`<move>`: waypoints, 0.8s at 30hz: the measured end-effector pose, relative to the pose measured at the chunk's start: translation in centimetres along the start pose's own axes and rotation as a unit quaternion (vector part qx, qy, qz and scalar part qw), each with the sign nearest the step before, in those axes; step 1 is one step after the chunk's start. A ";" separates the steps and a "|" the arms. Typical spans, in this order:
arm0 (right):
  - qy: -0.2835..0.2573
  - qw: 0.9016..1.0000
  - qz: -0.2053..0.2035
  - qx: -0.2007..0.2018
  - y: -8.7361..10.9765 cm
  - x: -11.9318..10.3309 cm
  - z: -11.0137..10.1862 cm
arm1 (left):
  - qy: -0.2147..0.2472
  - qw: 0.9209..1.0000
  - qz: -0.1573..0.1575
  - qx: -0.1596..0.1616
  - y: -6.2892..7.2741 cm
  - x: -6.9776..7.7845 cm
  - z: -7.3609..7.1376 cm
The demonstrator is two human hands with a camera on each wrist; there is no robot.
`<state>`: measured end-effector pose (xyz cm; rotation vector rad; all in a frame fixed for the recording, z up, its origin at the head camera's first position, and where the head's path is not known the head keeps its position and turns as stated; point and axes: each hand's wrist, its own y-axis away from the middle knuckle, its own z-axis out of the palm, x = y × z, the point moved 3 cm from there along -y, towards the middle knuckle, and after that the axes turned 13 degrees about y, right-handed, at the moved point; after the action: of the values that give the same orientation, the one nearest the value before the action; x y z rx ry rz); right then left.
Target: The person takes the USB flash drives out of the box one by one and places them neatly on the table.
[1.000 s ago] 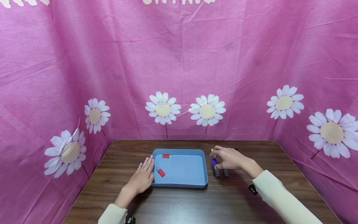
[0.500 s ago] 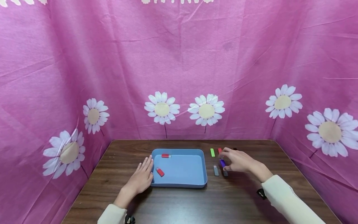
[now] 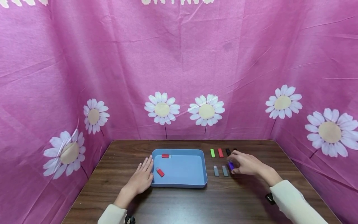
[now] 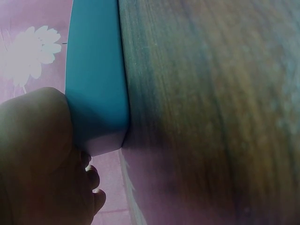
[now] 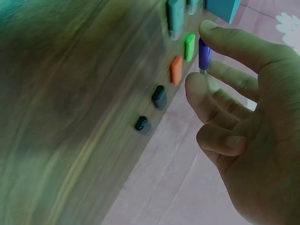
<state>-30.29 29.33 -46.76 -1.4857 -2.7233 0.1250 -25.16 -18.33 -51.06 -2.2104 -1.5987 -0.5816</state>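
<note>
My right hand [image 3: 246,163] pinches a purple USB flash drive [image 5: 205,54] between thumb and fingertips, its metal plug showing in the right wrist view. In the head view the drive is just right of two grey USB flash drives [image 3: 225,171] lying side by side. Behind them a row holds a green flash drive [image 3: 212,152], a red flash drive [image 3: 220,152] and two black ones [image 3: 227,151], one partly hidden by my hand. My left hand [image 3: 141,178] rests with straight fingers against the left side of the blue tray [image 3: 183,171].
Inside the tray lie two red USB flash drives, one near the back wall [image 3: 166,156] and one tilted near the left [image 3: 160,172]. The brown wooden table [image 3: 179,205] ends at a pink flowered curtain [image 3: 181,62] on the back and sides.
My right hand has moved rightward with the purple flash drive, from over the left grey drive to right of both. The green, red and one black drive came into view. My left hand stays put.
</note>
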 end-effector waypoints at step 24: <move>-0.016 0.999 0.026 -0.014 1.4 1.6 2.6 | 0.006 1.000 0.006 0.001 0.2 0.3 -0.2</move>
<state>-30.16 31.35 -49.45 -1.5758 -2.7235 0.1133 -24.91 -18.30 -50.74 -2.2086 -1.5782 -0.5879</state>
